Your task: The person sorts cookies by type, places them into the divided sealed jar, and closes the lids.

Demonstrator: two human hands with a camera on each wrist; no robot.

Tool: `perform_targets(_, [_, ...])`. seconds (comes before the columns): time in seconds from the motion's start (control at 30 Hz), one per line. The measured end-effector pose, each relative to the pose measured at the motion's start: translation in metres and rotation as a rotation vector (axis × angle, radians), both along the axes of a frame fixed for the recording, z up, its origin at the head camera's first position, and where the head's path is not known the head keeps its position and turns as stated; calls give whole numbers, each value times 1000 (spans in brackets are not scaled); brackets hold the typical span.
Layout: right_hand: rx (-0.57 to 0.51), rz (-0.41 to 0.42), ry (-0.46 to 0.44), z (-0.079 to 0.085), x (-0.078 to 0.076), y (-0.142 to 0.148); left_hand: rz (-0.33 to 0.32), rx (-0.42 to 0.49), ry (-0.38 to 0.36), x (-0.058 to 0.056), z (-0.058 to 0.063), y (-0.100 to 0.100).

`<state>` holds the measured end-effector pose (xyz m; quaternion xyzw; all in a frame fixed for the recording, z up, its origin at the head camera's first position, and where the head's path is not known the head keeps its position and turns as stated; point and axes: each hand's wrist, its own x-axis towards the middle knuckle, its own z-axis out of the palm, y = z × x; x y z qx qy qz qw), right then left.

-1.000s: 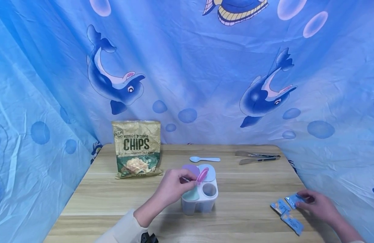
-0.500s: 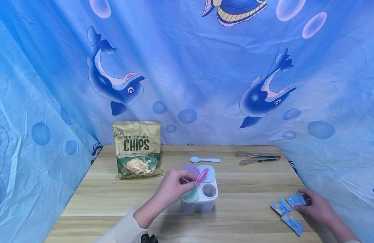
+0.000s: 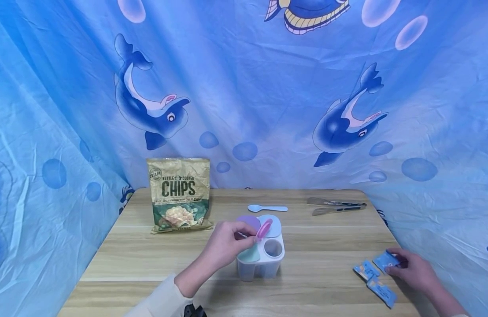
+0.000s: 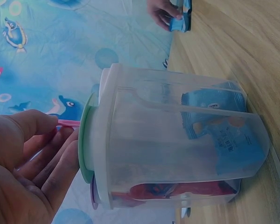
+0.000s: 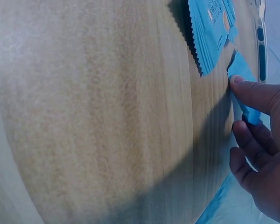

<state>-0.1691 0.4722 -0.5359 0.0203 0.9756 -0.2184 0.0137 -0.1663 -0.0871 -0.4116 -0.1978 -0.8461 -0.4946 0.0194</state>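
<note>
My left hand (image 3: 232, 240) pinches a round pink lid (image 3: 264, 229), tilted on edge, above a clear plastic container (image 4: 154, 126) with several compartments. One round opening (image 3: 273, 248) is uncovered. Purple (image 3: 247, 220), light-blue (image 3: 271, 225) and green (image 4: 86, 137) lids cover others. Through the container's walls the left wrist view shows a blue packet (image 4: 224, 126) and a red packet (image 4: 191, 188). At the table's right, my right hand (image 3: 416, 270) pinches a small blue snack packet (image 3: 385, 260) between thumb and fingers, low at the tabletop. Two more blue packets (image 3: 366, 269) (image 3: 382, 294) lie beside it.
A bag of chips (image 3: 180, 193) stands at the back left of the wooden table (image 3: 149, 259). A light-blue spoon (image 3: 268, 208) lies behind the container. Metal tongs (image 3: 337, 205) lie at the back right. A blue dolphin-print curtain (image 3: 244, 88) encloses the back and sides.
My right hand has shifted slightly and its thumb and fingers sit a little wider about the blue packet, which has barely moved. The left hand and pink lid have stayed in place.
</note>
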Motion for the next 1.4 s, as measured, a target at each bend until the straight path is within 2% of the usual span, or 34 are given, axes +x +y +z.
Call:
perform_targets(0.33, [-65, -20, 71, 10, 3, -4, -3, 2, -4, 0, 0, 0])
perform_targets(0.57, [-40, 29, 224, 33, -3, -22, -7, 13, -9, 1, 1, 0])
perform_targets(1.0, [-151, 213, 375, 94, -23, -119, -9, 10, -4, 0, 2, 0])
perform_targets(1.23, [-302, 346, 440, 114, -32, -176, -3, 5, -11, 0, 3, 0])
perform_targets(1.4, [-399, 442, 430, 121, -32, -214, -4, 1, -11, 0, 1, -1])
